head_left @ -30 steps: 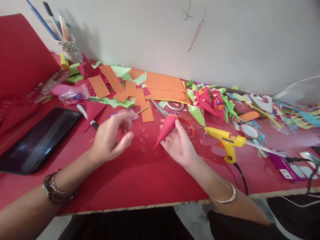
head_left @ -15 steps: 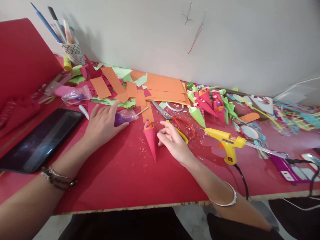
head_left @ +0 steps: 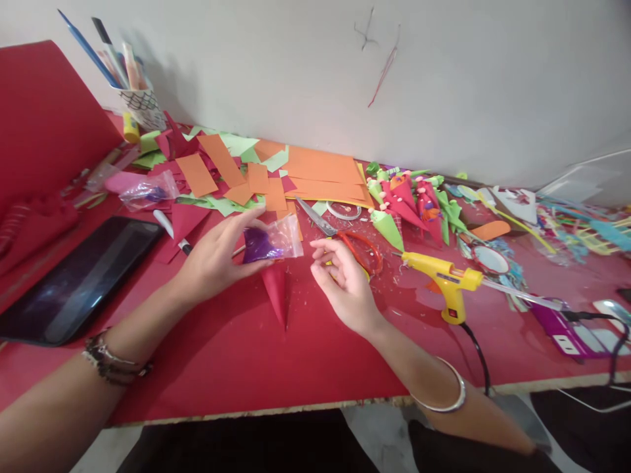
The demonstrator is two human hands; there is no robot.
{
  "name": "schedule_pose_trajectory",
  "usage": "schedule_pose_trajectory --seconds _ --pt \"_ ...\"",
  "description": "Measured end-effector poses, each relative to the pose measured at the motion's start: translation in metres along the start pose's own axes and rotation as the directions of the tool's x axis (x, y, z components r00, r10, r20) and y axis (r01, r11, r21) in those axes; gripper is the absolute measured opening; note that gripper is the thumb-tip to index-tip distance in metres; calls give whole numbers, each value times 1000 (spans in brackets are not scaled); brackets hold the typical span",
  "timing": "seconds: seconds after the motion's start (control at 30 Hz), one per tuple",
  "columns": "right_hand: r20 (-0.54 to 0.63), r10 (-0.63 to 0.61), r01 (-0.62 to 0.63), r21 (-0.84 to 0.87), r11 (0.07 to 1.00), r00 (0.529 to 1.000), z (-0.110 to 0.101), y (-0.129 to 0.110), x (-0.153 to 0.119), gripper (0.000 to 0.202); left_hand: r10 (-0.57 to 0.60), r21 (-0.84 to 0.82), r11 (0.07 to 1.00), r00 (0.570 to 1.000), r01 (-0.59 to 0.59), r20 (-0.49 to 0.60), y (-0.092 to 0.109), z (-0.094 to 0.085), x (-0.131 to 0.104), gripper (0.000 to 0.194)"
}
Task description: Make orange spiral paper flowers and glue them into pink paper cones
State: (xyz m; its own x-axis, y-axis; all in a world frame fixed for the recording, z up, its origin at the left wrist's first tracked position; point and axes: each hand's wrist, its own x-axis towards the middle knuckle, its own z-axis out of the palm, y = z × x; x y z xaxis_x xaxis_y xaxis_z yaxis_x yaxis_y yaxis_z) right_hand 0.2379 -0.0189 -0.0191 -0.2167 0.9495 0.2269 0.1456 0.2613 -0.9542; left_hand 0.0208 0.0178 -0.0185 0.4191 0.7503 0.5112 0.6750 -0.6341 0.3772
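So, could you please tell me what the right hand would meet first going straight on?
The right hand would probably meet the plastic bag in the left hand; depth is unclear.

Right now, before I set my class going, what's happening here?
A person's left hand holds a clear plastic bag of something purple. Their right hand, seemingly empty, is near the scissors. A red cone lies on the red tabletop, partly hidden by the bag; a yellow glue gun lies farther right.

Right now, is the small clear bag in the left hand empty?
Not empty: something purple shows through the clear bag that the left hand holds.
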Motion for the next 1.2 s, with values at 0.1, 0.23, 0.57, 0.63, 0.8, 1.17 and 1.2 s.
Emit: schedule_pose_trajectory --seconds 0.1,0.23,0.57,0.63,0.8,1.17,1.2 --pt "45 -14 15 -9 1000 999 1 -2 -1 24 50 -22 999 999 -50 5 5 0 -1 64" --pt "51 -15 14 11 1000 999 2 -6 -1 24 95 -26 995 996 -95 -1 8 0 -1 62" --pt "127 -88 98 -79 992 988 -2 -7 -1 27 112 -43 993 994 -112 7 14 1 -2 60" --pt "154 -125 145 -126 981 980 -3 -7 -1 28 120 -57 991 993 -119 18 15 1 -2 59" --pt "258 -140 200 -224 954 956 -3 -10 -1 36 177 -84 981 984 -174 33 20 0 -3 60" --pt "320 102 -164 172 971 942 0 4 -3 23 236 -46 971 971 -235 24 23 1 -4 57" --pt "327 110 -183 201 962 939 0 4 -3 23 238 -45 970 971 -237 23 23 1 -4 56"
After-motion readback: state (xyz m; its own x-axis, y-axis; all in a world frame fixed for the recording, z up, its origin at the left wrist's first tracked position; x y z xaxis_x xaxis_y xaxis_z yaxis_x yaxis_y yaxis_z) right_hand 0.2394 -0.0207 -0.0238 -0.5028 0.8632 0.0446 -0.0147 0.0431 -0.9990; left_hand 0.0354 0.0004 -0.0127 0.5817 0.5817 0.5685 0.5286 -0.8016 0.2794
